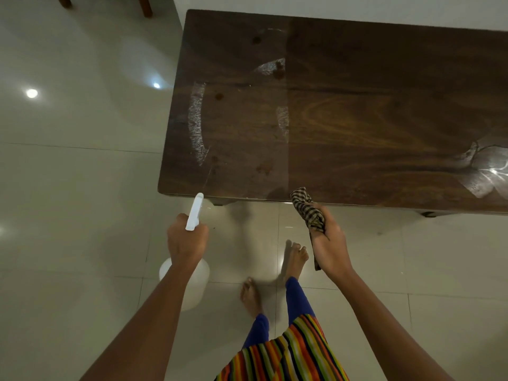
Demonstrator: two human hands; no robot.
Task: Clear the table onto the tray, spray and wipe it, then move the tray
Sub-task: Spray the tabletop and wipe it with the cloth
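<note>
Pale glossy floor tiles [82,188] are seen around one dark wooden counter [357,119], whose right end is cut off by the frame. Whitish smears [198,122] and a few dark spots are spread over its top. Two chair legs [144,5] are glimpsed at the upper left. One white spray bottle [193,213] is gripped by the left hand [187,240], its body largely hidden behind the wrist. One checked cloth [306,210] is clutched in the closed right hand [328,248], just at the counter's near edge. Two bare feet are seen below; no tray is visible.
</note>
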